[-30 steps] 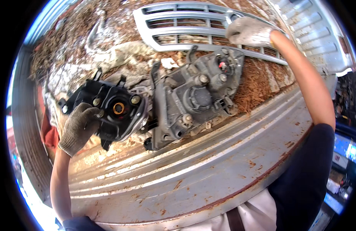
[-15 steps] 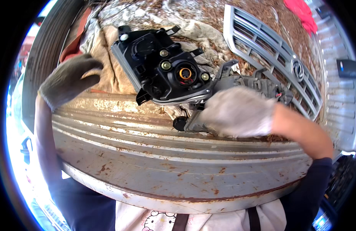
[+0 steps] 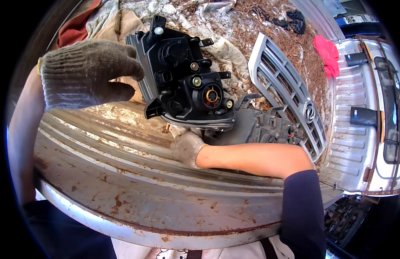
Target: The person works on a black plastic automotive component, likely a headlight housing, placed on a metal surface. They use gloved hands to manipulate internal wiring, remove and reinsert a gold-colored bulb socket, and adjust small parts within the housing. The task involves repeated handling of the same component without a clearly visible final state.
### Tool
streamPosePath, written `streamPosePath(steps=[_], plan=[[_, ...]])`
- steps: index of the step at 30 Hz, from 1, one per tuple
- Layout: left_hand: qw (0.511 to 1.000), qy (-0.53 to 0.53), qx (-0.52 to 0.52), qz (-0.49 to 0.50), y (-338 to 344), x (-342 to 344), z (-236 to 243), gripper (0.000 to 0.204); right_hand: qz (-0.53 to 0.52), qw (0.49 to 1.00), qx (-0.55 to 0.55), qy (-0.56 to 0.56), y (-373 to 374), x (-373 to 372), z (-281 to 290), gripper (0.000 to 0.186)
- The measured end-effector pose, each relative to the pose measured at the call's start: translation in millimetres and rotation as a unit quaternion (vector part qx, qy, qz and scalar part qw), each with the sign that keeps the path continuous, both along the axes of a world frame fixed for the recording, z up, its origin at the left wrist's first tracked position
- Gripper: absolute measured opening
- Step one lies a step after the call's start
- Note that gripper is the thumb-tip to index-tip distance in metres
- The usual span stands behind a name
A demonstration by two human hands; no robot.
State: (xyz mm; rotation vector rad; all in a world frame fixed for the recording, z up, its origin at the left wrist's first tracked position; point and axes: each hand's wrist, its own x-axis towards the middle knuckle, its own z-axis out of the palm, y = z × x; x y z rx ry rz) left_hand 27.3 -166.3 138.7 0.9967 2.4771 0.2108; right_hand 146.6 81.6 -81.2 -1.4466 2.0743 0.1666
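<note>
A black car headlight (image 3: 176,82) lies back side up, with round caps, brass-coloured adjusters and an orange-ringed socket. To its left, my left hand (image 3: 89,75) in a knitted work glove has its thumb and fingers apart, the fingertips overlapping the headlight's left edge. Whether they touch it I cannot tell. At the headlight's near edge is my gloved right hand (image 3: 188,149), its fingers mostly hidden below that edge. A second, dusty grey headlight (image 3: 269,127) lies to the right, partly behind my right forearm.
A silver car grille (image 3: 290,95) lies beyond the second headlight. Brown cloth (image 3: 122,26) and dry needles (image 3: 234,30) cover the truck bed. Nearest me runs the rusty metal side wall (image 3: 165,207). A red cloth (image 3: 326,56) lies by the ribbed panel (image 3: 349,134) at right.
My right hand has moved left from over the second headlight to the black headlight's near edge. My left hand has come closer to the black headlight. The view has shifted.
</note>
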Motion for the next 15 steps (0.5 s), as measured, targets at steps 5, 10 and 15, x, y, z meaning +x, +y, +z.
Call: streamPosePath(steps=[5, 10, 15], plan=[[0.999, -0.027, -0.028, -0.016, 3.9, 0.4, 15.7, 0.031, 0.01, 1.0, -0.003, -0.01, -6.3, -10.6, -7.1, 0.02], [0.998, -0.044, 0.024, -0.048, 31.4, -36.0, -42.6, 0.035, -0.076, 0.995, -0.062, -0.007, 43.5, -21.0, -7.8, 0.018], [0.996, -0.08, -0.036, 0.027, -4.1, -12.5, -9.3, 0.034, -0.036, 0.995, -0.088, 0.02, 6.5, -28.9, 81.6, 0.02]])
